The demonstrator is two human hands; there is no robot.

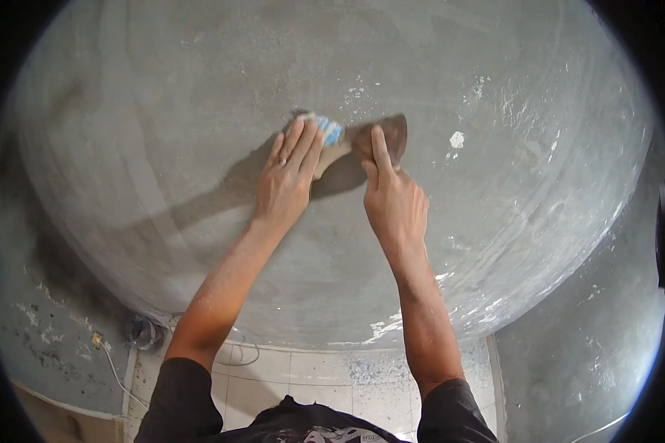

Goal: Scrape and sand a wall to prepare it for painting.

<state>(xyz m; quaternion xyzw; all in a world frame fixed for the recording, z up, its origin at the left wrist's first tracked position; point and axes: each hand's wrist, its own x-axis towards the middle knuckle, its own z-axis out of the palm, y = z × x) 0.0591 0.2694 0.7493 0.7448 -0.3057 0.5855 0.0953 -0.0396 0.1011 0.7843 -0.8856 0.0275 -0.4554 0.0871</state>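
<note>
My left hand (288,173) lies against the grey wall (310,266), its fingers straight and together over a crumpled blue-and-white piece (331,131). Whether that piece is cloth or paper I cannot tell. A pale beige part (331,159) shows below it, beside my fingers. Close by on the right, my right hand (395,188) grips a putty knife (396,133), with the index finger stretched along its broad, dull brown blade. The blade lies close to the wall, and its handle is hidden in my palm. A silver ring sits on my left hand.
White flaked patches (456,140) mark the wall, mostly on the right. Below lies a pale tiled floor (317,369) with a thin cable (244,354) and scattered specks. At lower left are a dark round object (144,332) and a socket end with a white cord (97,340).
</note>
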